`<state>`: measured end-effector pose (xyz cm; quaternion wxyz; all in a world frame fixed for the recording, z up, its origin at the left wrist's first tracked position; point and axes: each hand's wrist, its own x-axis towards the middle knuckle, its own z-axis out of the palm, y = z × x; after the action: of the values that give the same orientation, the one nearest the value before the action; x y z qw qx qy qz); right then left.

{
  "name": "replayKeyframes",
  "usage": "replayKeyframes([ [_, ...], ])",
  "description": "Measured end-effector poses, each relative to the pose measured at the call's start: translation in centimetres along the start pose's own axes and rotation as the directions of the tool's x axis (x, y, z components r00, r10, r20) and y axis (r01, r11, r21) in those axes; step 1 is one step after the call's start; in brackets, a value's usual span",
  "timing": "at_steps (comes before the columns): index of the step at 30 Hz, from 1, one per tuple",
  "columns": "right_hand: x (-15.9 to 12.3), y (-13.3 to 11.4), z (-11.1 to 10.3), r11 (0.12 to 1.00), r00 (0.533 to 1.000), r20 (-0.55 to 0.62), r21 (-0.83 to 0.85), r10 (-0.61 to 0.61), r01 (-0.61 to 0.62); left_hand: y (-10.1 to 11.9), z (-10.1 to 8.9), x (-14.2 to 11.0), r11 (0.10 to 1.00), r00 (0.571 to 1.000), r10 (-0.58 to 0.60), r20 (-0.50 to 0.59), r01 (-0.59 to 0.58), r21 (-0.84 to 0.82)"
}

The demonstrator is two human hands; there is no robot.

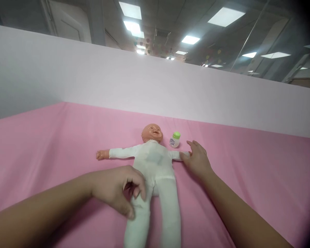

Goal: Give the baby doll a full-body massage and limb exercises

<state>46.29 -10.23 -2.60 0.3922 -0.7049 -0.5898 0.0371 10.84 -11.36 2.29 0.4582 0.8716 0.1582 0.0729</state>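
Note:
A baby doll (155, 162) with a bald plastic head and a white cloth body lies on its back, arms stretched sideways. My left hand (119, 189) is over the thigh on the left of the picture, its fingers bent and the thumb held apart from them; whether it presses on the cloth is hard to tell. At the doll's other arm, my right hand (197, 160) has its fingers spread, with the thumb over the sleeve end. That hand covers most of the doll's hand there. A small white bottle with a green cap (174, 140) stands beside the doll's head, near my right fingertips.
Pink cloth (248, 165) covers the surface under the doll, with some creases. A white partition wall (155, 82) rises along the far side and the left. Beyond it are ceiling lights and a glass pane.

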Motion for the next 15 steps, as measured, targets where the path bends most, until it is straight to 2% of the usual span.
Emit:
replayKeyframes([
  [1,-0.8,-1.1,-0.1,0.994,0.996,0.016,0.064,-0.089,0.088,-0.5,-0.4,0.0,0.999,0.998,-0.047,-0.044,0.046,-0.019],
  [2,-1.5,-2.1,-0.1,0.973,0.982,0.08,0.172,-0.169,0.153,-1.0,-0.8,0.0,0.995,0.988,-0.096,-0.12,0.096,-0.008],
  [3,-2.3,-3.1,-0.1,0.936,0.95,0.15,0.268,-0.274,0.227,-1.6,-1.0,0.1,0.989,0.967,-0.136,-0.214,0.146,0.031],
  [5,-3.7,-4.6,0.0,0.839,0.852,0.21,0.394,-0.48,0.375,-2.4,-1.3,0.2,0.956,0.907,-0.165,-0.387,0.243,0.161],
  [7,-4.7,-5.7,0.4,0.75,0.751,0.228,0.455,-0.62,0.48,-3.0,-1.5,0.4,0.906,0.856,-0.162,-0.491,0.326,0.27],
  [9,-5.3,-6.3,0.9,0.703,0.692,0.233,0.467,-0.683,0.537,-3.3,-1.5,0.4,0.867,0.824,-0.183,-0.536,0.393,0.307],
  [12,-5.6,-6.5,1.5,0.697,0.671,0.247,0.444,-0.699,0.562,-3.5,-1.2,0.5,0.85,0.801,-0.218,-0.557,0.436,0.294],
  [15,-5.5,-6.6,1.5,0.668,0.635,0.245,0.438,-0.732,0.602,-3.8,-0.8,0.8,0.861,0.797,-0.204,-0.568,0.422,0.283],
])
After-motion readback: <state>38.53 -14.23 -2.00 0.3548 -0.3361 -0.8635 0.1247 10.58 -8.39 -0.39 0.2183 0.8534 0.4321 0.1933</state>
